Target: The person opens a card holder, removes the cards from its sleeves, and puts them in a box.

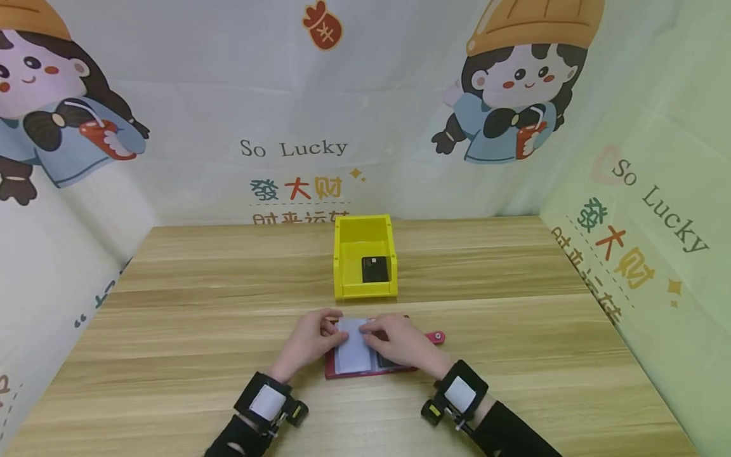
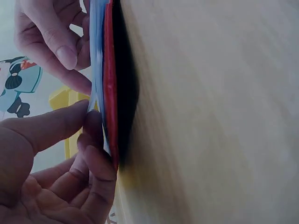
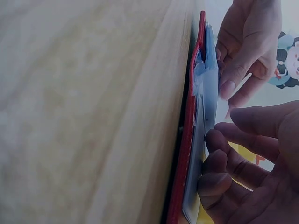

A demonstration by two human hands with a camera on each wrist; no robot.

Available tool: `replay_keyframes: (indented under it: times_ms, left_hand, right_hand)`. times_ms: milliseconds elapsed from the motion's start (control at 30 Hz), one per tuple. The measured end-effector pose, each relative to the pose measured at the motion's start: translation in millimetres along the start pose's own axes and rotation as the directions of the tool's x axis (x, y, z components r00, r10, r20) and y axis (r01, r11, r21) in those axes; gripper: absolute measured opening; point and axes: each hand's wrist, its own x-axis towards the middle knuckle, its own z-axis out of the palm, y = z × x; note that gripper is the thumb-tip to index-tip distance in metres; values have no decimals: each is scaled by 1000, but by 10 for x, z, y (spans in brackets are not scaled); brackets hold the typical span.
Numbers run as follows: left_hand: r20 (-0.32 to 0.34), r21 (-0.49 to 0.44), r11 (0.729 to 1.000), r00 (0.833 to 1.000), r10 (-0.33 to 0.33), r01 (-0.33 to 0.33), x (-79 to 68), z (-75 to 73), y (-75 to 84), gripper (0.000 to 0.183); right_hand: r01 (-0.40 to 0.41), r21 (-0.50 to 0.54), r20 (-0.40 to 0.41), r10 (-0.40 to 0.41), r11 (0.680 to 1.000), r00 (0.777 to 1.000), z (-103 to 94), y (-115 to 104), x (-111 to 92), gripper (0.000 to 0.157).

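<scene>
Overhead, both hands worked a red card holder (image 1: 365,365) lying open on the table (image 1: 171,330), near a yellow bin (image 1: 365,257). Left hand (image 2: 60,158) pinched a clear sleeve (image 2: 97,70). Right hand (image 3: 247,168) pinched the sleeve's edge too.
</scene>
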Motion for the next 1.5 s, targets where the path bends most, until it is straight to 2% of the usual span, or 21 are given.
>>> replay_keyframes:
  times_ms: [233,433,567,700,867,1000,1200,1500]
  left_hand:
    - [-10,61,998,1000,-25,25,11,27,63,46]
    - [-18,99,994,999,-37,38,34,77,91,46]
    - [-38,158,987,999,1,5,37,99,139,40]
    - [-53,220,974,997,61,-48,39,162,228,29]
    - [-6,216,971,994,108,-104,55,275,374,18]
    - [36,178,980,996,79,-84,67,344,450,17]
    - [11,191,981,1000,11,-13,118,402,450,14]
    - [33,157,986,998,-60,54,177,404,462,15]
  right_hand:
    - [7,-3,-10,-7,1000,1000,-35,14,-24,30]
    - [-11,53,-37,12,999,999,-170,144,-134,36]
    - [-54,85,-32,57,995,998,-279,248,-211,42]
    - [-95,53,-4,95,994,995,-334,333,-248,55]
    - [-128,-20,40,129,992,991,-354,372,-257,63]
    - [-152,-43,48,154,987,987,-368,362,-252,70]
    - [-167,-47,55,169,985,984,-372,354,-257,73]
    - [-193,-42,56,195,980,979,-366,372,-278,74]
